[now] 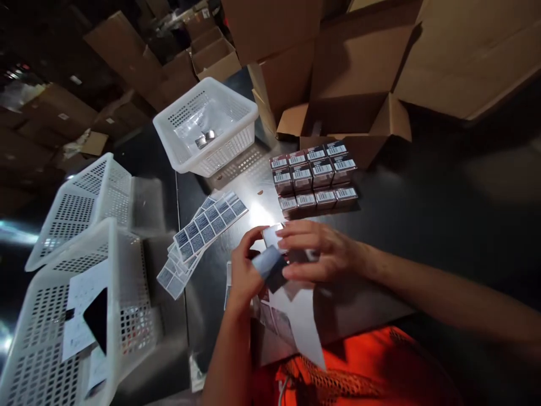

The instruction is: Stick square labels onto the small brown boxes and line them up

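Close above the near edge of the desk (215,307), in front of an orange garment (363,361), a small box (269,261) is sitting between the person's two hands. It is showing a pale, nearly white face toward the far side and a blue-grey face toward the near left, with a darker, almost black part just below; blur is hiding any print on it. The left hand (245,273) is gripping the box from its left side, the thumb and fingers bending around it, while the forearm is rising from the bottom of the view. The right hand (315,251) is lying across from the right, palm turned down, its forearm slanting in from the lower right. Its fingers are stretching over the box, somewhat spread and blurred, so I cannot tell whether they are closing on it or only touching it. Below the hands, a curled white sheet (310,332) is hanging toward the garment. To the left, label sheets (207,228) printed with dark squares are lying in an overlapping fan. Beyond the right hand, barcoded boxes (315,175) are standing in three rows of four, the nearest row sitting slightly apart. An open carton (355,84) is standing behind them, and a white basket (240,141) is holding clear wrapping and small shiny pieces at the far left.
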{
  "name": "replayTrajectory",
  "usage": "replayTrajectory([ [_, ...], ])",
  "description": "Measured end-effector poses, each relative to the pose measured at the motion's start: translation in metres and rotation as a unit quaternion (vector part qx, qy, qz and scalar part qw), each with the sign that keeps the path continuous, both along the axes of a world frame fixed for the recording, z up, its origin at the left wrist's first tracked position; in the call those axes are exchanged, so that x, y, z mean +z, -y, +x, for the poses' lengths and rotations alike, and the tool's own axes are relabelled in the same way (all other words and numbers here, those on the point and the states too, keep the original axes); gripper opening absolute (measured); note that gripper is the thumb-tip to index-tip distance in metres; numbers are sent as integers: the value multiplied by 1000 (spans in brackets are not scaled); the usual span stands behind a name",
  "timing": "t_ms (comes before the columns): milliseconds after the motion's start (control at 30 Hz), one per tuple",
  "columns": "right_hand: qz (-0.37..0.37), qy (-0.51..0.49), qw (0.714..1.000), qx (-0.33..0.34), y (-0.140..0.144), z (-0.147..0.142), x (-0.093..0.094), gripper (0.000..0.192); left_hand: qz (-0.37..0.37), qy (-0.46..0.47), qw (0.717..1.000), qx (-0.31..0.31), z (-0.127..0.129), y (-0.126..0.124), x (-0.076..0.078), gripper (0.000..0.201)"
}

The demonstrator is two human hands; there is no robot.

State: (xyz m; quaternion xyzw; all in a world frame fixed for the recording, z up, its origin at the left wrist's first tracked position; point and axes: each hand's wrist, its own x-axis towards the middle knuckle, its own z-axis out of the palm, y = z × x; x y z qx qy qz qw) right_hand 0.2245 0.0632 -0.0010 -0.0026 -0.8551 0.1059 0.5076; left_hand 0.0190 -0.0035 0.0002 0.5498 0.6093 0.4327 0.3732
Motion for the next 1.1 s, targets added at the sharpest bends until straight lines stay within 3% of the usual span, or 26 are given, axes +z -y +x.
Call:
replayTrajectory([
  [133,-146,-31,986,-77,7,15,21,25,40,-59,996,46,2,2,-1,48],
  [233,-278,-59,957,-66,8,19,27,13,76,-104,991,34,5,3,-4,47],
  [367,-506,-64,860,-17,10,14,28,4,139,-155,978,1,5,4,-9,44],
  [433,-581,-63,811,21,10,12,29,7,151,-168,974,-15,5,4,-10,45],
  [500,-615,-58,785,47,9,12,31,9,154,-174,972,-21,4,5,-12,47],
  [567,-623,-39,780,39,8,13,32,13,156,-177,972,-19,4,5,-12,46],
  [767,-659,-38,751,6,13,8,21,53,163,-186,969,-16,3,6,-12,41],
  [967,-706,-66,705,-16,20,-2,15,53,175,-195,965,-10,4,8,-14,43],
  [1100,-714,-78,696,-2,22,-4,13,52,183,-212,960,-7,5,9,-14,44],
])
